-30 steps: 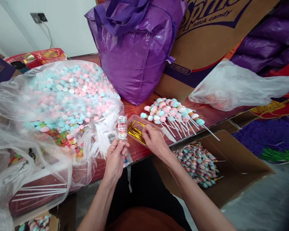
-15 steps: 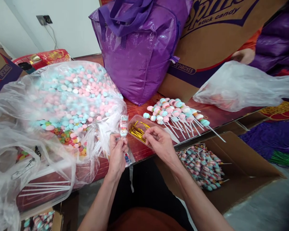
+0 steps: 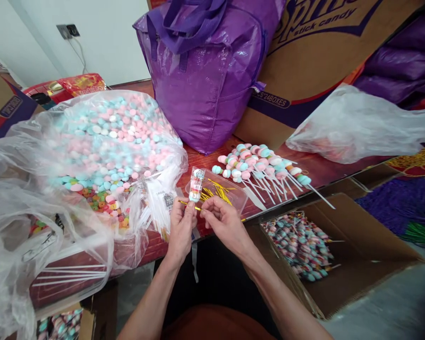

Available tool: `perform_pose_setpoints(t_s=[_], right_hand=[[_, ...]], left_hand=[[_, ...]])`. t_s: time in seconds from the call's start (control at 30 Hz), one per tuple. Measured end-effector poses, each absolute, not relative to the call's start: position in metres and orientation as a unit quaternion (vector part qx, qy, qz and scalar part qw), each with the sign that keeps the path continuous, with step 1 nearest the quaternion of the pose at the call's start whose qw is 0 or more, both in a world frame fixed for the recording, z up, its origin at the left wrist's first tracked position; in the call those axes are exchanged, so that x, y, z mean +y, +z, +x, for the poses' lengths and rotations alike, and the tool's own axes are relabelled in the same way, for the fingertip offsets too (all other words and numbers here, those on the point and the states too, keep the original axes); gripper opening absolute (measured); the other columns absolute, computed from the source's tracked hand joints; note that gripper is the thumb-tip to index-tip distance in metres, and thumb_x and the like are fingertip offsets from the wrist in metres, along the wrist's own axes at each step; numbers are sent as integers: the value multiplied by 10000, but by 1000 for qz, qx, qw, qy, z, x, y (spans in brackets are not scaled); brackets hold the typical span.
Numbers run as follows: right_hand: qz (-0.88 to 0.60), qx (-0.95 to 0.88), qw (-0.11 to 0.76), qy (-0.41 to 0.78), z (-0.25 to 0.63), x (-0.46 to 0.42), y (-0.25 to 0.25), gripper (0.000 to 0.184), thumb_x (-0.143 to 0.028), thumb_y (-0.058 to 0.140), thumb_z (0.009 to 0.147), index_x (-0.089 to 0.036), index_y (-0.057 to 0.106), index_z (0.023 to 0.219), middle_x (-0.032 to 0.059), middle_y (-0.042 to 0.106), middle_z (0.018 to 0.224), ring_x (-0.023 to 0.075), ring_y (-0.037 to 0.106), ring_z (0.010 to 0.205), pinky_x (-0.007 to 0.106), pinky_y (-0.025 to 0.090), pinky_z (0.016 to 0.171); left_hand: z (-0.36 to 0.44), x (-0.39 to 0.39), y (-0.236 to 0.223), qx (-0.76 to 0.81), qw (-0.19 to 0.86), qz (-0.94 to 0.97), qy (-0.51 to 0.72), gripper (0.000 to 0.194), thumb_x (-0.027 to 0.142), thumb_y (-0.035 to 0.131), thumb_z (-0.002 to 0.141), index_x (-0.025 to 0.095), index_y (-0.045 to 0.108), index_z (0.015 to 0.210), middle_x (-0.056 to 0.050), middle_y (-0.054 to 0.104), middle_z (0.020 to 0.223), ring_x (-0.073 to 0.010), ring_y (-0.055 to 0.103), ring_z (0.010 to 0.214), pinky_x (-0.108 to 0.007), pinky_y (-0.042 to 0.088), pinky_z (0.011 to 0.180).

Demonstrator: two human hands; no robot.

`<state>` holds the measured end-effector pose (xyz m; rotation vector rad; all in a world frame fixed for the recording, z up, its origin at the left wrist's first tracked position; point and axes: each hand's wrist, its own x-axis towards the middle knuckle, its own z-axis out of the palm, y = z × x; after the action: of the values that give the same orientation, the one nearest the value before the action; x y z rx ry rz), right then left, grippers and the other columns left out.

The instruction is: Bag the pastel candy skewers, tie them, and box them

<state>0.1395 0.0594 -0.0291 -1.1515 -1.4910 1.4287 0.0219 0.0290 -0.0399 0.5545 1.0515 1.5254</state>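
Upright in my left hand is a wrapped candy stick, its clear printed wrapper around stacked pink, white and blue candies. My left fingers are closed just below the candies. A gold twist tie crosses the wrapper's lower end, with my right hand pinched at its right end. Behind both hands lies a clear plastic tray holding several loose gold twist ties. Unwrapped candy sticks lie in a pile right of the tray.
At left, a large clear bag holds pink and blue candies. A purple bag stands behind the tray. Below the table's right edge, an open carton holds wrapped candy sticks. A white plastic bag lies at right.
My right hand has come left from the tray with a gold twist tie to the wrapper. My left hand has shifted right with the candy stick. The tray has moved slightly right.
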Motion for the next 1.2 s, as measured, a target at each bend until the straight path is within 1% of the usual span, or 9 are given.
perform_pose_setpoints(t_s=[0.07, 0.23, 0.43, 0.53, 0.63, 0.73, 0.9, 1.03, 1.2], right_hand=[[-449, -573, 395, 561, 134, 56, -28, 98, -290, 613, 844, -201, 582, 869, -28, 606, 720, 102, 539, 544, 223, 451, 513], [-447, -556, 431, 553, 123, 53, -29, 169, -311, 577, 870, -198, 563, 745, -15, 573, 678, 111, 499, 547, 230, 431, 510], [-421, -564, 430, 566, 124, 47, -30, 191, -356, 545, 928, -213, 527, 803, 6, 586, 778, 148, 550, 693, 265, 483, 651], [-375, -594, 427, 569, 132, 45, -18, 185, -342, 541, 946, -211, 532, 816, 2, 548, 800, 149, 526, 718, 262, 460, 654], [-330, -660, 394, 547, 140, 49, -7, 154, -305, 509, 965, -218, 515, 839, -3, 522, 796, 156, 514, 730, 268, 446, 661], [-335, -731, 393, 445, 140, 52, -9, 108, -222, 471, 958, -223, 471, 850, -5, 511, 781, 161, 508, 728, 281, 435, 680], [-398, -772, 413, 273, 131, 48, -20, 127, -142, 420, 934, -227, 427, 840, -9, 481, 725, 158, 452, 642, 287, 369, 609], [-415, -760, 382, 323, 131, 47, -14, 123, -157, 443, 913, -233, 424, 819, -20, 488, 709, 153, 464, 635, 277, 372, 595], [-431, -657, 387, 482, 128, 44, -18, 165, -231, 454, 952, -235, 435, 788, -42, 502, 674, 128, 484, 576, 249, 415, 544]], left_hand=[[22, 29, -41, 451, 563, 232, 652, 309, 438, 714, 838, 204, 516, 874, 75, 466, 649, -53, 408, 530, -157, 332, 493], [22, 30, -37, 461, 563, 207, 654, 365, 447, 775, 773, 174, 535, 796, 60, 501, 628, -48, 446, 530, -148, 355, 493], [12, 28, -21, 383, 681, 105, 615, 535, 391, 899, 619, 191, 412, 709, 105, 399, 520, -2, 196, 411, -116, 132, 381], [2, 21, -9, 317, 769, 57, 552, 574, 333, 940, 554, 192, 406, 713, 132, 314, 509, -2, 108, 428, -109, 68, 365], [-1, 14, 0, 292, 810, 63, 504, 571, 353, 937, 562, 189, 412, 715, 135, 284, 505, -7, 81, 441, -110, 53, 361], [6, 12, -2, 344, 768, 111, 529, 504, 412, 889, 641, 194, 454, 772, 122, 331, 505, -19, 139, 430, -114, 109, 370], [24, 8, -15, 484, 572, 223, 623, 355, 497, 742, 797, 192, 573, 860, 65, 464, 598, -57, 361, 512, -143, 308, 466], [24, 0, -19, 499, 557, 251, 615, 301, 459, 749, 799, 184, 674, 895, 36, 525, 651, -67, 411, 543, -168, 341, 495], [17, 6, -16, 461, 595, 171, 636, 334, 376, 867, 667, 167, 683, 852, 54, 535, 579, -43, 387, 465, -162, 297, 446]])
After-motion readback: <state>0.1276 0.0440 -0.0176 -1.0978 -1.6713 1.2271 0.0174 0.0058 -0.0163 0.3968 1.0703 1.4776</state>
